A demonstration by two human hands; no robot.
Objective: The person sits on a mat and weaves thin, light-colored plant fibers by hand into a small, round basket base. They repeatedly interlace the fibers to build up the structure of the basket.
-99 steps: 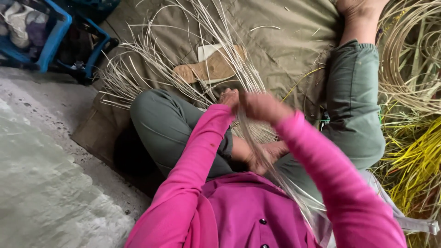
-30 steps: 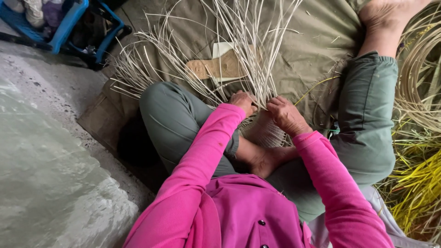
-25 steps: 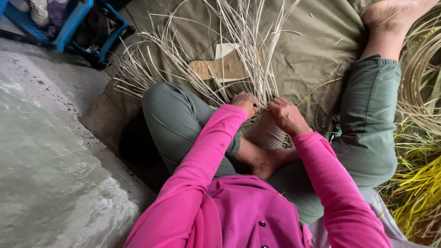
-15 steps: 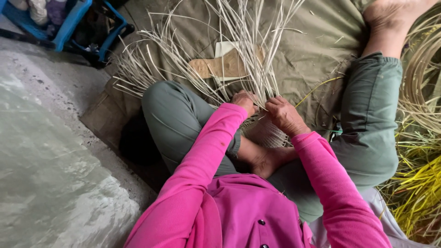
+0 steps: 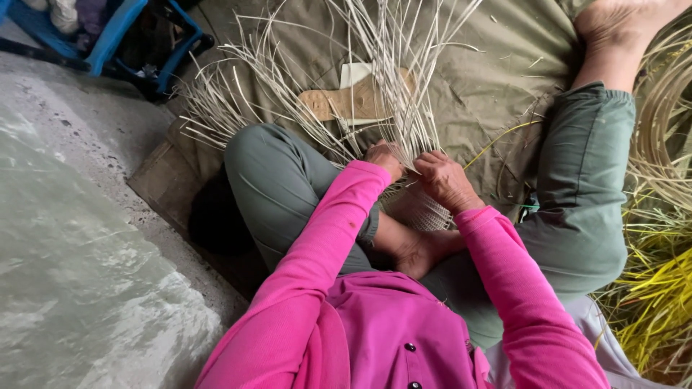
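On an olive-green cloth mat (image 5: 490,79) spread over the floor, a person in a bright pink long-sleeved top sat with legs in grey-green trousers folded, one bare foot tucked beneath the work. Between the knees sat a small, pale, partly woven cane basket (image 5: 422,209), its tight weave showing just under the hands and its long, thin, cream-coloured cane strips (image 5: 389,65) fanning upward and outward across the mat. The left hand (image 5: 383,157) was closed around a cluster of those strips at the top edge of the weave, fingers curled in. The right hand (image 5: 448,180) lay just beside it, touching the basket rim, its fingers pinched on strips where they left the weave. Behind the fan of strips a flat tan sandal-shaped piece (image 5: 346,104) lay on the mat over a scrap of white paper. At the far left stood a blue plastic crate (image 5: 115,36) on grey concrete. Along the right side were coils of pale cane (image 5: 663,115) and a heap of yellow-green strips (image 5: 659,302).
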